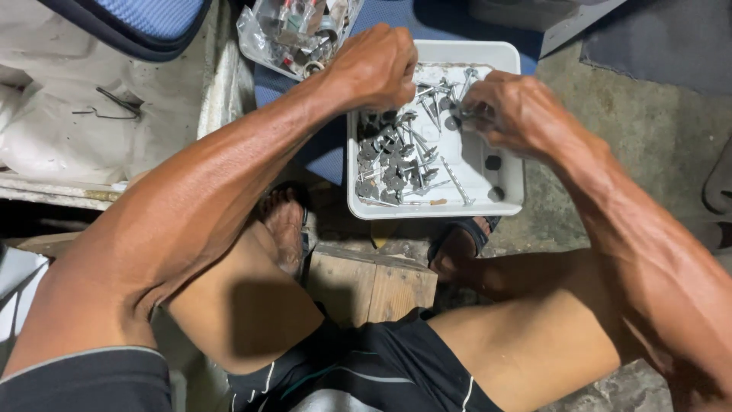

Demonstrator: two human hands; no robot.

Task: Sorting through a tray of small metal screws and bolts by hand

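A white rectangular plastic tray (509, 191) sits on the floor in front of me, holding several metal roofing nails with wide washer heads (396, 164). My left hand (374, 67) hovers over the tray's upper left corner with fingers curled down into the nails, pinching one. My right hand (511, 107) is over the tray's upper right part, fingertips closed on a nail with a dark washer (455, 120). A few loose dark washers (494, 162) lie along the tray's right side.
A clear plastic bag of small hardware (293, 30) lies behind the tray on blue cloth. A wooden block (371, 286) is under my sandalled feet. White fabric with a bent wire (114, 103) is at left. Concrete floor (656, 130) spreads to the right.
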